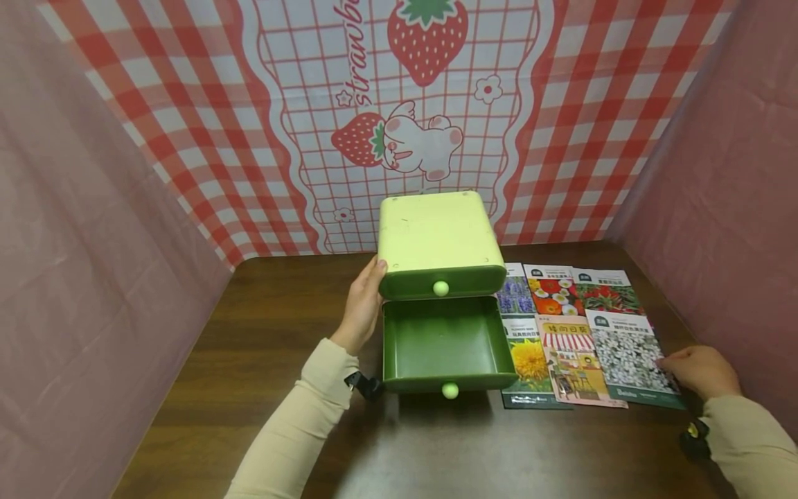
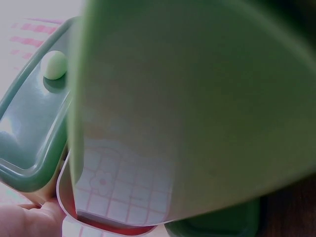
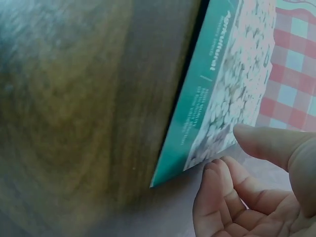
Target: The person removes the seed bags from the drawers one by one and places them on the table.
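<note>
A small two-tier drawer cabinet (image 1: 439, 232) with a pale yellow-green top stands mid-table. Its lower dark green drawer (image 1: 445, 339) is pulled out, with nothing inside; the upper drawer (image 1: 411, 283) is closed. My left hand (image 1: 364, 305) rests against the cabinet's left side, its other fingers mostly hidden. In the left wrist view the pulled-out drawer (image 2: 197, 98) blocks most of the picture. At the right, my right hand (image 1: 704, 371) pinches the edge of a seed packet (image 1: 630, 350) with white flowers, thumb above and fingertips below.
More seed packets lie in two rows right of the cabinet, among them a yellow sunflower packet (image 1: 530, 364), a pink packet (image 1: 570, 353) and a red-flower packet (image 1: 555, 291). A checked strawberry cloth (image 1: 430, 104) hangs behind the wooden table (image 1: 268, 346); pink cloth (image 1: 717, 173) hangs at the sides.
</note>
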`<action>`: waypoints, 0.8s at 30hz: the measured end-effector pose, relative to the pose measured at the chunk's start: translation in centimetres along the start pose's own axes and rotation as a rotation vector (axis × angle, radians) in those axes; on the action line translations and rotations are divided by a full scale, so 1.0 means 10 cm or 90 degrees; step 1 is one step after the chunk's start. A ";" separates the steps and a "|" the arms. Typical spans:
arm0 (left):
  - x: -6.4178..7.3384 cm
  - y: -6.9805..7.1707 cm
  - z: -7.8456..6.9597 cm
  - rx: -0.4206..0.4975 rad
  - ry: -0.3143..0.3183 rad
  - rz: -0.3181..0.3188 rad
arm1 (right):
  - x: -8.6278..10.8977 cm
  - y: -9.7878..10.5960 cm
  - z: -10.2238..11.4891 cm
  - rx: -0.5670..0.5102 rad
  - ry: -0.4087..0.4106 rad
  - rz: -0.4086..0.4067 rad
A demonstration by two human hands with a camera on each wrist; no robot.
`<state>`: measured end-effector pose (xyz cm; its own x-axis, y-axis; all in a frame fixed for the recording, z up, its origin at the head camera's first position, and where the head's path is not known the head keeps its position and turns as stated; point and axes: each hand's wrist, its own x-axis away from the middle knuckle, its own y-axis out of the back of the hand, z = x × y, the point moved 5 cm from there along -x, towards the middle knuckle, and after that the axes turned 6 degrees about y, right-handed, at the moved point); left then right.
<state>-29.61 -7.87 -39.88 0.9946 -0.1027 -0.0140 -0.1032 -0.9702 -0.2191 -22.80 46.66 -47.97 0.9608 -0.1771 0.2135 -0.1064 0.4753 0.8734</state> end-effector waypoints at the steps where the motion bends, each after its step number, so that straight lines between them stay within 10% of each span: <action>1: 0.00 0.00 0.00 0.001 0.001 0.000 | 0.00 0.01 0.01 0.000 0.008 -0.008; 12: 0.01 0.01 0.00 0.001 0.004 0.008 | 0.02 -0.03 0.47 -0.167 0.039 -0.062; 24: 0.01 0.00 0.00 0.004 -0.002 0.006 | 0.28 -0.08 1.44 -0.257 0.196 -0.047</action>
<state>-29.55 -7.89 -39.88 0.9937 -0.1108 -0.0189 -0.1122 -0.9678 -0.2252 -23.70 33.34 -41.73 0.9994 0.0102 -0.0338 0.0134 0.7770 0.6294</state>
